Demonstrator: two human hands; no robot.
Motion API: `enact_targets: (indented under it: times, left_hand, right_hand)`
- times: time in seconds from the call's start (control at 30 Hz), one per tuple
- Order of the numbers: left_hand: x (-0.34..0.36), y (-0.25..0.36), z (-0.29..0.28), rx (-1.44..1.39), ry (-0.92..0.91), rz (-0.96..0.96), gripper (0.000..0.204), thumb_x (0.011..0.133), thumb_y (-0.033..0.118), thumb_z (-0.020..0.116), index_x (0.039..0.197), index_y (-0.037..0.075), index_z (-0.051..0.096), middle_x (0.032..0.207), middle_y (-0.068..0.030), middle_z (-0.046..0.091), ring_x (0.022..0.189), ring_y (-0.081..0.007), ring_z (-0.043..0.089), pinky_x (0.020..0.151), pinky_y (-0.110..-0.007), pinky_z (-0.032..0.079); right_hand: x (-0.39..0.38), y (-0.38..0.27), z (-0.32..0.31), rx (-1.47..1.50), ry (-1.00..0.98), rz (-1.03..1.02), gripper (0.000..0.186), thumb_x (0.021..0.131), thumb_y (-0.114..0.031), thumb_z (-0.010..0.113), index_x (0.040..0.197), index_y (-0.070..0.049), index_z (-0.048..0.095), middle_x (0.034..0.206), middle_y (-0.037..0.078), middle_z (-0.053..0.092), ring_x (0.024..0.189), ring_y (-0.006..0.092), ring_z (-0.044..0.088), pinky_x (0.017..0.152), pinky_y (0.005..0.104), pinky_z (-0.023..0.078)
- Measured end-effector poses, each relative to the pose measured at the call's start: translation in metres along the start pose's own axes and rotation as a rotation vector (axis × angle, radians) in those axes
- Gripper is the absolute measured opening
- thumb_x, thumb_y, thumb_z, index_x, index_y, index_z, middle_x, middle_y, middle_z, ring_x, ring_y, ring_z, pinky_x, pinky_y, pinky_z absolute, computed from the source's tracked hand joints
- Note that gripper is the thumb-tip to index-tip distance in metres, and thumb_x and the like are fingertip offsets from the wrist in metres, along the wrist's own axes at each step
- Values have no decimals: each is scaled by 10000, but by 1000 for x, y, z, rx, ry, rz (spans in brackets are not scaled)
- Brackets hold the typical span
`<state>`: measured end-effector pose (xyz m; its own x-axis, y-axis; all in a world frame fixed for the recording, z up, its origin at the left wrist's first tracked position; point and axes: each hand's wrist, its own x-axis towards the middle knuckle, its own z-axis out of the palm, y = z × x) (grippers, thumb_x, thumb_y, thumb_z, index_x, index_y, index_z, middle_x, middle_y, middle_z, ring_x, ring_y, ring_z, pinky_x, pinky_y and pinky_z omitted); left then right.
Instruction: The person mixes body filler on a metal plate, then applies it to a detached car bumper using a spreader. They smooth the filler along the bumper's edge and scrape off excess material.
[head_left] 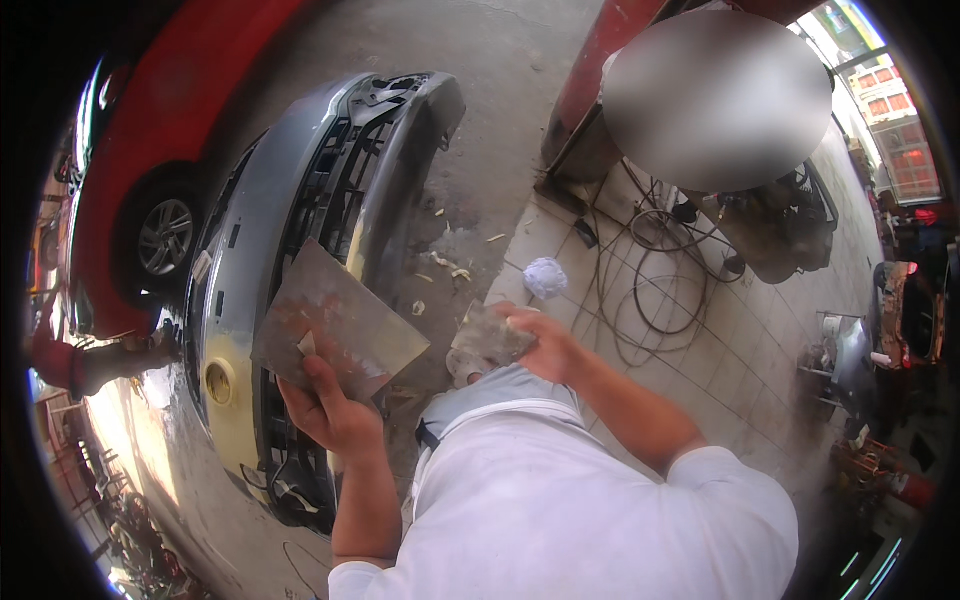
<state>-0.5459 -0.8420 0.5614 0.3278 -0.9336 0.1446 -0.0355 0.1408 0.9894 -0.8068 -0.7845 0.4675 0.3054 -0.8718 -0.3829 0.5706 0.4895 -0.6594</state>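
Observation:
My left hand (340,420) grips a flat, roughly square mixing board (345,310) by its near edge, thumb on top. Red and grey smears cover the board, and a small pale dab sits by the thumb. In my right hand (545,345) is a thin grey flat piece (490,335), like a filler spreader; its outline blends into the shoe and floor behind. Left of and beneath the board lies a grey car bumper (265,190), with pale yellow patches toward its near end. The board hides part of its middle.
A red car (180,100) with a dark-tyred wheel (165,237) stands at left. A crumpled pale ball (545,278) lies on the tiles, beside looped hoses (670,290). Pale scraps (450,267) litter the floor near the bumper. A blurred patch hides part of the upper right.

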Motion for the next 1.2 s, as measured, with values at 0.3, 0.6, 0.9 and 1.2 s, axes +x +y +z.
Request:
enact_targets:
  times: [0.3,0.6,0.9,1.2]
  left_hand:
    - [128,-97,87,-453,211,-793,425,1087,352,595,1425,94,586,1271,-57,663,1156,-235,662,985,-404,536]
    - [209,-127,198,-404,330,-934,357,1102,353,570,1351,102,617,1000,-74,670,968,-223,657,714,-330,575]
    - [212,-135,203,-373,359,-961,423,1083,381,584,1412,116,587,1069,-48,641,930,-222,625,702,-357,531]
    - [215,-132,216,-376,340,-986,406,1096,390,554,1386,109,598,1014,-89,650,887,-215,640,691,-342,557]
  right_hand:
    - [193,-51,-138,107,376,-58,519,961,-348,644,1451,-175,632,1446,141,596,1305,380,580,1097,570,455]
    - [383,-151,-161,-1150,378,-827,434,789,-209,789,1214,-127,797,1338,141,616,1298,378,540,1112,496,390]
    - [396,-139,-172,-1161,314,-710,424,800,-225,824,1211,-125,797,1385,161,570,1347,422,493,1151,549,361]
    - [403,-107,-174,-1047,370,-706,462,812,-278,853,1259,-192,780,1458,145,533,1433,392,424,1210,626,253]
